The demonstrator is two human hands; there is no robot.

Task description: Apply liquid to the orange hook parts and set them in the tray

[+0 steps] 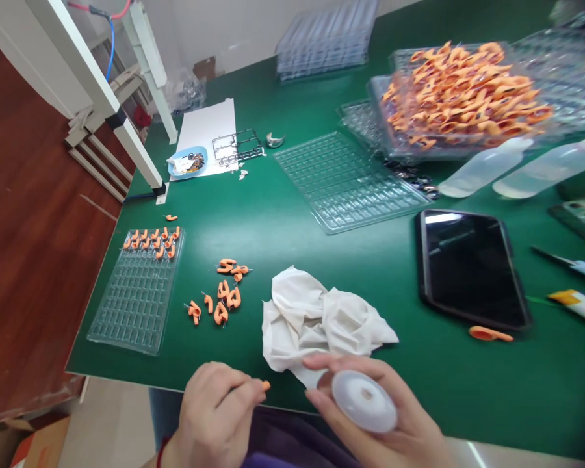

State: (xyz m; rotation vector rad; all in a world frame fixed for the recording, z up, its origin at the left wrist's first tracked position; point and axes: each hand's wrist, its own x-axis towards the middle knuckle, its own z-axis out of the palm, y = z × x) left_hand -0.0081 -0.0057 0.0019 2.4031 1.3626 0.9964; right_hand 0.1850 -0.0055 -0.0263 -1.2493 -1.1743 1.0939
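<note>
A: Left hand?
B: Curled shut, pinching a small orange piece; only its tip showing past the fingers, rest hidden. Just left of the white cloth.

A: Right hand?
B: Wrapped around a round translucent bottle, its base facing up. Fingers closed on it, wrist cut off by the bottom edge. Just below the cloth, touching its lower fold.

A: Around the cloth?
B: Crumpled on the green worktop. Left of it, loose orange pieces scattered. Further left, a clear compartment tray, one row of orange pieces along its far edge, other pockets bare.

A: Right of the cloth?
B: Dark tablet, screen blank, no writing readable. One orange piece near its lower edge. Further right, a tube with yellow on it, cut off, label unreadable.

A: Beyond the cloth?
B: Another clear tray, nothing in its pockets. Well beyond and right, stacked trays heaped with an orange pile, blurred. Two clear bottles lying beside. Beyond and left, a small blue dish on white paper, contents hard to make out.
</note>
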